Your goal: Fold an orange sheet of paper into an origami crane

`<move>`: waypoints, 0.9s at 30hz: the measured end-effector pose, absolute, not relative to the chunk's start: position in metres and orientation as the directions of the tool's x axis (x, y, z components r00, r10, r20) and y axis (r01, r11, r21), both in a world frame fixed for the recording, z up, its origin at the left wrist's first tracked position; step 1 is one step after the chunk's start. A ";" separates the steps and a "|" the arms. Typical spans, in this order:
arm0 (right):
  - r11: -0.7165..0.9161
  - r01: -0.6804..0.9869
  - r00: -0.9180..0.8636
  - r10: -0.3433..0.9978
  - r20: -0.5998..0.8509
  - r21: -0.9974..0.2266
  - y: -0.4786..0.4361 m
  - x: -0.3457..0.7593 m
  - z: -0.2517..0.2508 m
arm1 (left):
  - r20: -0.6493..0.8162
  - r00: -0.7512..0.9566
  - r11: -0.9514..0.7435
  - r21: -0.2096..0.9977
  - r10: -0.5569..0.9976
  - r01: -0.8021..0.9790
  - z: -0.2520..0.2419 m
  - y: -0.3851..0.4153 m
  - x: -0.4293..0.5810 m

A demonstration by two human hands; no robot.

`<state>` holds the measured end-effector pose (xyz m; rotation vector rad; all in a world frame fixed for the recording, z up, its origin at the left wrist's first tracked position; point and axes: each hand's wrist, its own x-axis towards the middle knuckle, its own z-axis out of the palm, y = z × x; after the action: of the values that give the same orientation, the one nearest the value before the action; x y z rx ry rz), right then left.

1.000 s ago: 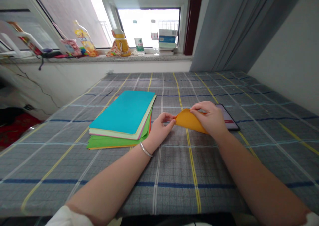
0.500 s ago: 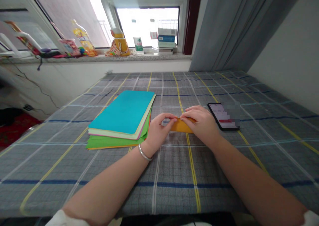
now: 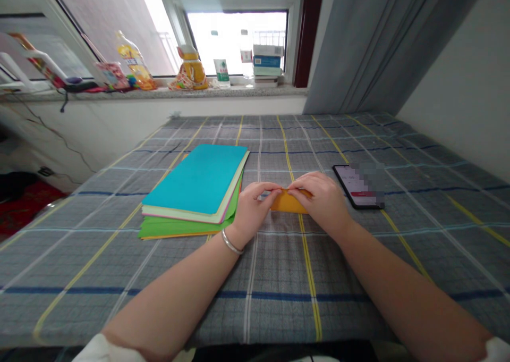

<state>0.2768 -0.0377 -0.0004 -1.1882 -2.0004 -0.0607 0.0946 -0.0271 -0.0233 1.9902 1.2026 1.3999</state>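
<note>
The fingertips (image 3: 274, 187) of both hands are clenched on a narrow strip of folded orange paper (image 3: 289, 203): those of the left hand (image 3: 254, 209) pinch its left end, and those of the right hand (image 3: 321, 198) curl over its top edge. The strip sits low over the checked grey cloth (image 3: 279, 277), and its lower edge may be touching, though that is hard to tell. Both wrists angle inward, with the forearms running up from the bottom corners and a metal bangle (image 3: 231, 242) on the left wrist. Just left of the left hand lies a stack of coloured paper (image 3: 195, 180), teal on top with green sheets (image 3: 179, 227) beneath. Right of the right hand, a little apart, lies a black smartphone (image 3: 356, 185), its screen pixelated except for a red bar, with nothing legible. Open cloth stretches in front of the arms and toward the far edge, below a windowsill (image 3: 159, 93) lined with bottles and a box (image 3: 266, 59). Their labels are too small to read.
</note>
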 end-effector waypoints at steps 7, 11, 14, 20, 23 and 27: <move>0.455 0.803 -0.169 0.793 0.585 -0.385 -0.030 0.294 -0.004 | 0.450 -0.008 -0.434 0.866 0.893 0.248 -0.027 -0.015 0.090; 0.361 0.734 -0.036 0.866 0.499 -0.575 -0.020 0.310 -0.011 | 0.402 -0.060 -0.382 0.900 0.914 0.208 -0.033 -0.003 0.082; 0.293 0.631 0.027 0.917 0.397 -0.719 -0.011 0.317 -0.021 | 0.371 -0.072 -0.351 0.915 0.926 0.201 -0.037 0.006 0.077; 0.246 0.424 0.079 0.949 0.306 -0.872 0.004 0.319 -0.043 | 0.264 -0.012 -0.256 0.946 0.965 0.198 -0.043 0.016 0.073; 0.227 0.388 0.075 0.958 0.277 -0.893 0.009 0.319 -0.050 | 0.248 0.002 -0.240 0.935 0.969 0.261 -0.046 0.019 0.072; 0.172 0.446 0.077 0.970 0.229 -0.878 0.015 0.321 -0.057 | 0.266 0.065 -0.268 0.863 0.962 0.429 -0.048 0.024 0.071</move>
<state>0.3211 0.0153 -0.0568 -1.4193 -1.5178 0.7104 0.0709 0.0237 -0.0477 1.7594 1.3883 1.1650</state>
